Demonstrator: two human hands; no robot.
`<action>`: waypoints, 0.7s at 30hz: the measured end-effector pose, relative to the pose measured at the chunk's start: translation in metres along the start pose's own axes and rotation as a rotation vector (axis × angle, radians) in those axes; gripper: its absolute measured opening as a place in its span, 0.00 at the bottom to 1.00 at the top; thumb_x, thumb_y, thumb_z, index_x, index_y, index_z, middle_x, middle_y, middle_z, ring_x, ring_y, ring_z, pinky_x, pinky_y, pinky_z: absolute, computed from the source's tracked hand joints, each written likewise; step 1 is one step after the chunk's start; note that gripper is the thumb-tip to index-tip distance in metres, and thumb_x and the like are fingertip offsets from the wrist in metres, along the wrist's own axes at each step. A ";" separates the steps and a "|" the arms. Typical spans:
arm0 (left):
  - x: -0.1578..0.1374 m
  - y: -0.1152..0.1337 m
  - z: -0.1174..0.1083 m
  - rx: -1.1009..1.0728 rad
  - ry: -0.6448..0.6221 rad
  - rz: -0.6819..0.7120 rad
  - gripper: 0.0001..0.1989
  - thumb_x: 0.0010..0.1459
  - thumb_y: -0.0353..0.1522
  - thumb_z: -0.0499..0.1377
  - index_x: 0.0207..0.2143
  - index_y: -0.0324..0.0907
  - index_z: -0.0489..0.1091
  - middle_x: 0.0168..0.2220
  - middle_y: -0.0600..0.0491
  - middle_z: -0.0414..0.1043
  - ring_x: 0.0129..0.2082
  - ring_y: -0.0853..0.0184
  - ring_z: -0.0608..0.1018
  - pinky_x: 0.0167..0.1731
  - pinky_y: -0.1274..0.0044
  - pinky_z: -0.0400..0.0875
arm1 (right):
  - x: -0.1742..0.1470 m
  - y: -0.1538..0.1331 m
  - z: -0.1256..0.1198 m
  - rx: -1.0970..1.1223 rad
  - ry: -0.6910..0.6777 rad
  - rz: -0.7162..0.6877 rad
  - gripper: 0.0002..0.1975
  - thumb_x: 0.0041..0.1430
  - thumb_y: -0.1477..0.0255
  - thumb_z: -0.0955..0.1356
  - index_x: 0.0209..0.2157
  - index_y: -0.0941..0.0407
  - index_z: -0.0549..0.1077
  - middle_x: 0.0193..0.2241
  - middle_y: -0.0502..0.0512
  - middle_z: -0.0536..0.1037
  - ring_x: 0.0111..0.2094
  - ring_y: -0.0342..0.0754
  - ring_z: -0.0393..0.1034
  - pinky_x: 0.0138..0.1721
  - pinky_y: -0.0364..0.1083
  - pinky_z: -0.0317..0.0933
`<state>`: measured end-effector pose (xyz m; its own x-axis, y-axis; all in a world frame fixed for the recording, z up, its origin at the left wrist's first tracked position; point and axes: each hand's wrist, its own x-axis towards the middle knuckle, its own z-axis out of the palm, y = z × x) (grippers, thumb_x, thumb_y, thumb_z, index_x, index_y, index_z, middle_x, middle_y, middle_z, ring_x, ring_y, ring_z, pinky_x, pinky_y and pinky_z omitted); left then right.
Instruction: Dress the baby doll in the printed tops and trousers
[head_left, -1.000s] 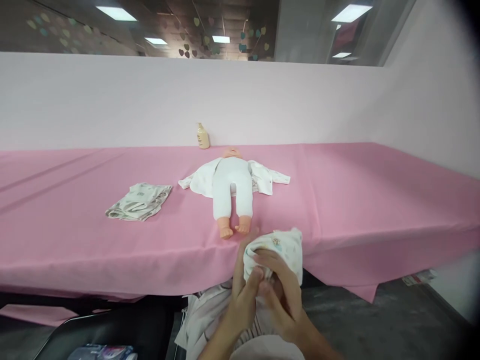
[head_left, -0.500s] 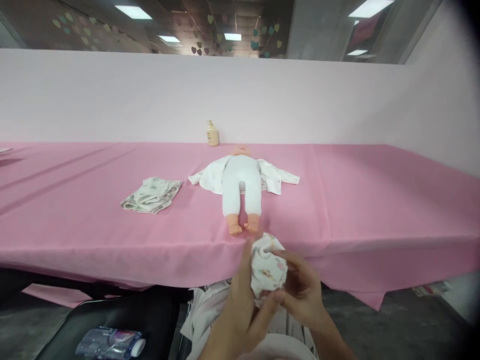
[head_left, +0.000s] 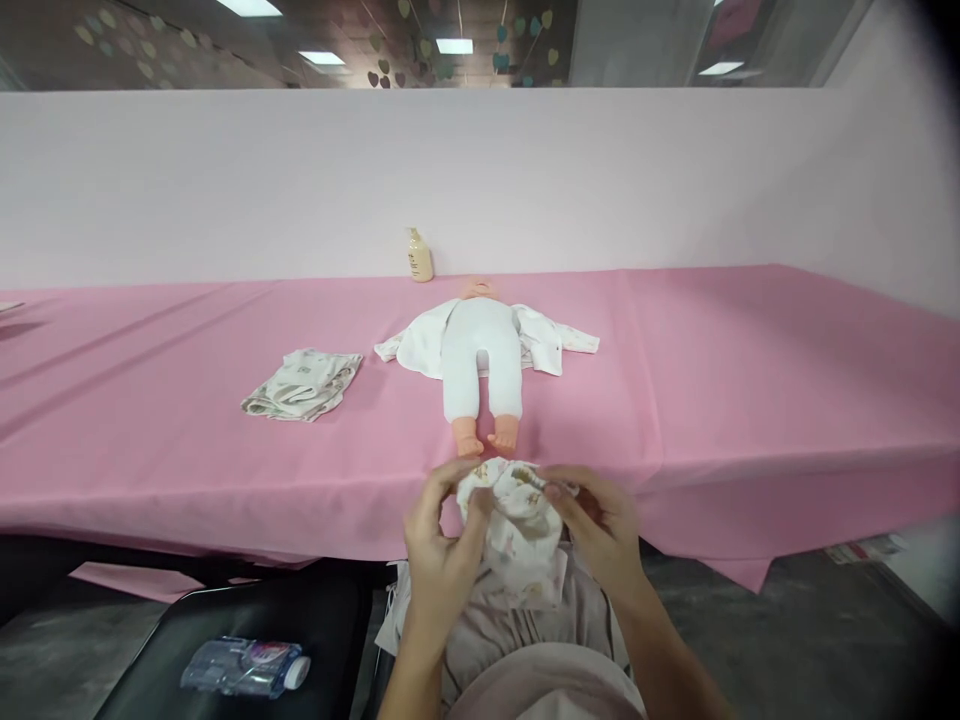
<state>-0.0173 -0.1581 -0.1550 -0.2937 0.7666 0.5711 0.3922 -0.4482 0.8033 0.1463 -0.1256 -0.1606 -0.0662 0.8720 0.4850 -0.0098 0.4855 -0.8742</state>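
Observation:
Between my hands, just in front of the table edge, hangs a small white printed baby garment [head_left: 521, 535]; its exact kind is unclear. My left hand [head_left: 448, 535] pinches its upper left edge between thumb and fingers. The upper right edge is pinched by my right hand [head_left: 596, 520]. Beyond them a baby doll [head_left: 482, 350] lies on its back, feet toward me, with a white cloth body and legs. Spread beneath the doll is a white baby jacket [head_left: 427, 343], sleeves stretched out to both sides.
A folded printed cloth [head_left: 306, 385] lies left of the doll on the pink tablecloth [head_left: 187, 440]. A pump bottle [head_left: 420, 256] stands at the back by the white wall [head_left: 300, 180]. At lower left, a clear plastic bottle [head_left: 244, 667] lies on a black chair [head_left: 315, 610].
The bunched garment has been opened out and now hangs down between my hands. My left hand has moved left, away from my right. The view has shifted slightly.

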 end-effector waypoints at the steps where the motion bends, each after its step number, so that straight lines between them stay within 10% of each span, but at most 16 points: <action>1: 0.000 -0.002 0.000 -0.034 0.020 -0.026 0.13 0.60 0.33 0.57 0.47 0.41 0.68 0.42 0.48 0.73 0.42 0.65 0.76 0.42 0.75 0.71 | 0.002 0.001 0.001 0.004 0.017 0.020 0.07 0.58 0.69 0.68 0.36 0.54 0.79 0.30 0.51 0.80 0.31 0.45 0.74 0.33 0.43 0.68; 8: -0.005 0.002 0.014 0.026 -0.582 -0.094 0.46 0.51 0.39 0.66 0.66 0.49 0.43 0.61 0.42 0.58 0.60 0.51 0.64 0.53 0.61 0.67 | 0.016 -0.004 0.009 0.069 -0.047 0.179 0.10 0.62 0.65 0.66 0.41 0.53 0.75 0.36 0.51 0.79 0.37 0.45 0.73 0.36 0.41 0.67; 14: -0.005 -0.002 0.027 0.266 -0.161 0.331 0.37 0.53 0.32 0.64 0.63 0.46 0.52 0.66 0.40 0.44 0.63 0.50 0.59 0.52 0.62 0.68 | 0.020 -0.011 -0.002 0.091 -0.064 0.117 0.08 0.60 0.68 0.67 0.40 0.54 0.74 0.36 0.52 0.78 0.35 0.44 0.73 0.35 0.41 0.68; 21: 0.017 0.000 -0.001 0.201 0.056 0.551 0.12 0.53 0.18 0.53 0.33 0.41 0.69 0.37 0.50 0.73 0.41 0.65 0.76 0.40 0.73 0.72 | 0.028 -0.022 -0.018 -0.018 0.101 -0.064 0.08 0.57 0.69 0.69 0.40 0.54 0.73 0.32 0.50 0.75 0.28 0.41 0.70 0.26 0.39 0.65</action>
<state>-0.0231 -0.1452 -0.1450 -0.0432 0.4175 0.9076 0.6558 -0.6735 0.3410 0.1626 -0.1104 -0.1272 0.0346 0.8408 0.5402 0.0071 0.5403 -0.8415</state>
